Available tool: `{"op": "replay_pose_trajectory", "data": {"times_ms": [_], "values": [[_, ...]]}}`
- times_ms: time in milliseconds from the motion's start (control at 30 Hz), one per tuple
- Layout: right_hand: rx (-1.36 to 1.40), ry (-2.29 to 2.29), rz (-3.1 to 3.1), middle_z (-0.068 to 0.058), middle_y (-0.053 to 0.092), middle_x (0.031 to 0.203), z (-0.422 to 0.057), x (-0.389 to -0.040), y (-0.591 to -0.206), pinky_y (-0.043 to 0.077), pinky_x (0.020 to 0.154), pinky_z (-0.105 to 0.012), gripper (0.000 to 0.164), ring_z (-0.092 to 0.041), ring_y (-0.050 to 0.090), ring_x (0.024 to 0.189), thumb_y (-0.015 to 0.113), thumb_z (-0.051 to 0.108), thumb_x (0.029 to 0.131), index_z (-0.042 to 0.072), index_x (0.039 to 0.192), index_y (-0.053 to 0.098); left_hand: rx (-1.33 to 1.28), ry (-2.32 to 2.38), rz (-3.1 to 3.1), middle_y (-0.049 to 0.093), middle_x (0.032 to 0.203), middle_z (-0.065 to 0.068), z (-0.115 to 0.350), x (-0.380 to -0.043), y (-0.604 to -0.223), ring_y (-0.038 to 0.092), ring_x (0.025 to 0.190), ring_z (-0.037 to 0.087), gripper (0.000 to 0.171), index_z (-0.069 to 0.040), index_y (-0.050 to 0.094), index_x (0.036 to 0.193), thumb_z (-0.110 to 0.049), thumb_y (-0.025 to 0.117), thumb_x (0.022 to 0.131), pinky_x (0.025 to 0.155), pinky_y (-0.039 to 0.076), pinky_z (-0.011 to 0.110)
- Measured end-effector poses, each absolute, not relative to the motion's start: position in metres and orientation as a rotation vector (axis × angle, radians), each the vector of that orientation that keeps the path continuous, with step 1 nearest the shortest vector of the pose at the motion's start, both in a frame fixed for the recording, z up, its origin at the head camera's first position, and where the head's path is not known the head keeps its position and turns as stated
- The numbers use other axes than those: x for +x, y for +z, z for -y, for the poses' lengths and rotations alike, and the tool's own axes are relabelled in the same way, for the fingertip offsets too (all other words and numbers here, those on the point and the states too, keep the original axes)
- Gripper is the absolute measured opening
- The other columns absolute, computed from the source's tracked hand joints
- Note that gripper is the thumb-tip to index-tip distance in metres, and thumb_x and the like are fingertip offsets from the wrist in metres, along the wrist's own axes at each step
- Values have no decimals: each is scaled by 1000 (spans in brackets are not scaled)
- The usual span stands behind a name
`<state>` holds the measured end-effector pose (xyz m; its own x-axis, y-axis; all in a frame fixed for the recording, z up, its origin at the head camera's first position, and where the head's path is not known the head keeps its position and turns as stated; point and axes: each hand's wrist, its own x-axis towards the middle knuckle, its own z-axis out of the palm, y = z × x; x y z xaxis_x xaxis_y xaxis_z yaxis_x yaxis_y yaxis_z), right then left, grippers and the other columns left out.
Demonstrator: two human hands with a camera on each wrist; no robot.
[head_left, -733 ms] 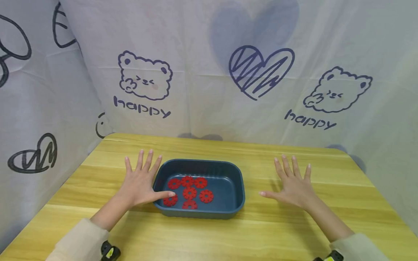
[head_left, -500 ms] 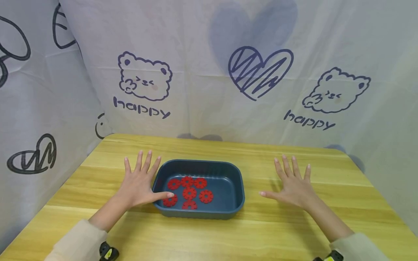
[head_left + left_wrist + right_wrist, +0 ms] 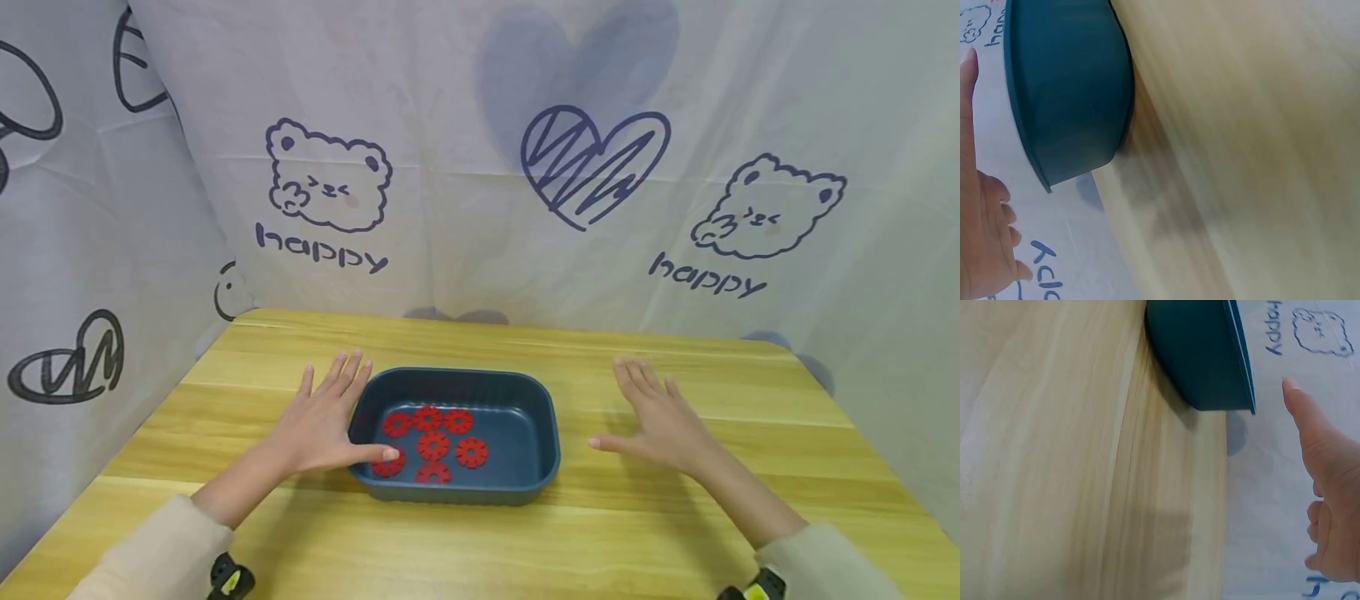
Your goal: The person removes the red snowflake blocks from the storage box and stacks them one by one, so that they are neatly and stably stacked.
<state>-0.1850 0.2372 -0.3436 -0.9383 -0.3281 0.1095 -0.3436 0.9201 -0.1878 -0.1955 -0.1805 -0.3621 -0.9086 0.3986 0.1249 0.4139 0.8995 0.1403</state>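
A dark blue rectangular bin (image 3: 525,483) with rounded corners sits on the table, several red notched discs (image 3: 432,446) lying flat on its floor, mostly toward its left side. My left hand (image 3: 318,433) hovers by the bin's left end, fingers extended and the thumb overlapping the rim and one disc in the head view. Off to the right of the bin is my right hand (image 3: 667,421), its fingers straight and the thumb pointing at the bin across a gap. Both wrist views show the bin's outer wall (image 3: 1072,87) apart from the hands, which hold nothing.
The light wood-grain table (image 3: 480,550) extends around the bin on all sides. Behind it hangs a white cloth (image 3: 465,275) with bear, heart and lettering drawings, and another stretch of cloth (image 3: 150,250) closes off the left side.
The fingers of both hands have drawn closer together from a wide spread. My right hand has shifted slightly left, toward the bin. The bin and discs stay in place.
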Motion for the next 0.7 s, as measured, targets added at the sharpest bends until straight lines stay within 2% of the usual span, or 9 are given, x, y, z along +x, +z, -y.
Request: {"op": "replay_pose_trajectory", "data": {"times_ms": [133,267,467,567,700], "values": [[619,371,2973,-25,25,149,-227,-189,-339,21,109,-59,104,-44,22,137,69,56,74,-7,143,25,-706,-266,3002,20,153,20,180,-193,-354,19,141,38,118,2,23,146,-76,59,65,111,15,60],[695,511,2925,-26,33,145,-215,-194,-336,31,106,-56,95,-44,33,133,75,43,73,-8,141,32,-749,-324,3051,22,151,22,181,-191,-346,22,139,40,117,5,27,144,-74,62,65,110,20,58],[798,677,2827,-26,47,135,-193,-201,-333,42,99,-50,81,-41,48,123,78,32,73,-8,134,43,-715,-382,3147,26,150,24,183,-187,-338,28,132,52,116,5,31,142,-73,65,63,99,32,64],[802,765,2804,-24,51,132,-182,-203,-333,45,96,-48,76,-40,51,120,78,29,73,-6,133,46,-715,-367,3179,27,149,24,183,-186,-336,30,128,55,116,5,33,141,-74,64,63,96,34,65],[803,892,2813,-22,54,131,-170,-207,-334,48,93,-47,72,-38,55,116,78,27,74,-5,132,48,-716,-355,3200,28,149,24,184,-185,-335,30,129,54,115,6,34,140,-74,63,63,98,34,64]]}}
